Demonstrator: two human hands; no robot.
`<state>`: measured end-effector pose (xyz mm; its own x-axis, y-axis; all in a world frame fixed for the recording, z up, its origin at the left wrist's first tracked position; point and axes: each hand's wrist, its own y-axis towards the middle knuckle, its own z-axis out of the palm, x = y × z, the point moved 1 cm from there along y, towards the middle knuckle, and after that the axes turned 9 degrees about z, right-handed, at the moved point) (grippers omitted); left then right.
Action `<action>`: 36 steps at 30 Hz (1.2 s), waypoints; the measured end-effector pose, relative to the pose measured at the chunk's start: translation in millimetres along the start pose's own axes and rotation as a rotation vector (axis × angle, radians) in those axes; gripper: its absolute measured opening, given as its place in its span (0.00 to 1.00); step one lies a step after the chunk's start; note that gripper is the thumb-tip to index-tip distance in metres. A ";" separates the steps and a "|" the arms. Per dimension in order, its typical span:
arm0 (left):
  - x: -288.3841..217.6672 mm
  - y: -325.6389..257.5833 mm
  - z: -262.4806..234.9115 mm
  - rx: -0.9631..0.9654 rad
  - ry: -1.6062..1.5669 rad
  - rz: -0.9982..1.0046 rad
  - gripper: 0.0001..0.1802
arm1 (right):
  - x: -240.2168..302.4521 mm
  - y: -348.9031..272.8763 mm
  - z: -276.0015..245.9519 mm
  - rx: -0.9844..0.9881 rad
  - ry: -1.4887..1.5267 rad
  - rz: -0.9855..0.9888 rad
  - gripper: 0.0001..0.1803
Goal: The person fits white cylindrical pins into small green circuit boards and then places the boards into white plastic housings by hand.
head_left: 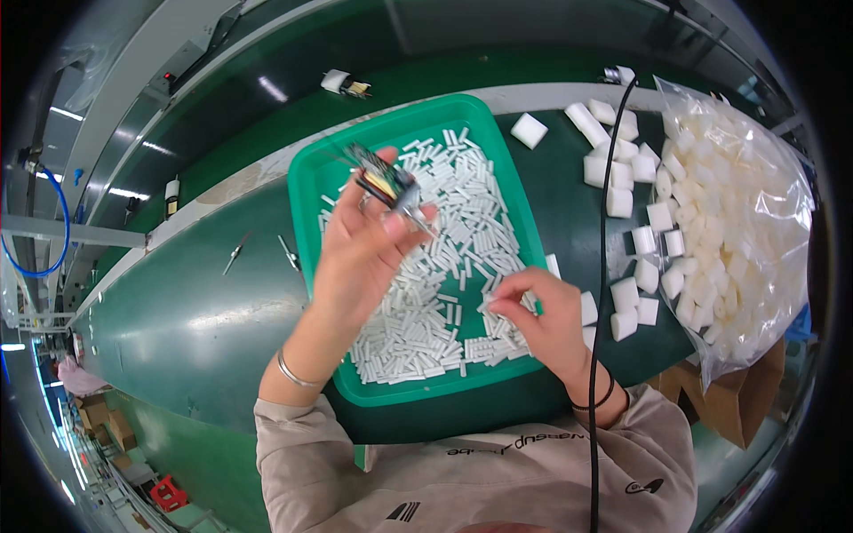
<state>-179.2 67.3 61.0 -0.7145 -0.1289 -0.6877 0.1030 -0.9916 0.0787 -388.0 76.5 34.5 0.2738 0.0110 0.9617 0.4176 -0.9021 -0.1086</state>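
Above a green plastic tray (pixel 311 266), my left hand (pixel 360 253) is raised and closed around a small electronic assembly (pixel 384 182) with a dark board, yellowish parts and thin wires. Its far end is slightly blurred. Short white tubes (pixel 458 191) lie loose in the tray, some side by side, with patches of green bottom between them. My right hand (pixel 542 315) is low over the tray's right side, thumb and forefinger pinched together just above the tubes. Whatever is between those fingertips is too small to make out.
White foam blocks (pixel 620 171) lie right of the tray, beside a clear plastic bag (pixel 746 213) full of more blocks. A black cable (pixel 601 266) hangs down in front of them. Similar assemblies (pixel 345 84) sit beyond the tray. A thin wired part (pixel 236 253) lies on the left.
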 end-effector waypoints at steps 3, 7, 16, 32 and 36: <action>20.3 -23.4 9.7 0.034 0.020 -0.086 0.31 | -5.6 3.4 -4.4 -0.102 0.132 -0.128 0.09; 29.9 -30.0 9.8 0.026 0.050 -0.043 0.28 | -6.5 -0.4 -6.2 -0.105 0.228 -0.155 0.09; 31.6 -31.7 9.1 0.022 0.084 -0.016 0.26 | -6.0 -3.1 0.8 -0.082 0.239 -0.101 0.08; 35.5 -33.5 7.8 0.296 0.620 0.079 0.20 | -6.6 -5.4 -4.3 -0.315 0.031 -0.280 0.09; 34.5 -34.5 12.6 0.388 0.746 0.072 0.23 | -2.9 -5.1 -5.8 -0.249 -0.008 -0.323 0.10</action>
<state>-216.1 97.0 43.6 -0.0568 -0.2837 -0.9572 -0.2112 -0.9337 0.2893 -395.9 78.6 33.7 0.1698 0.3134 0.9343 0.2613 -0.9285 0.2639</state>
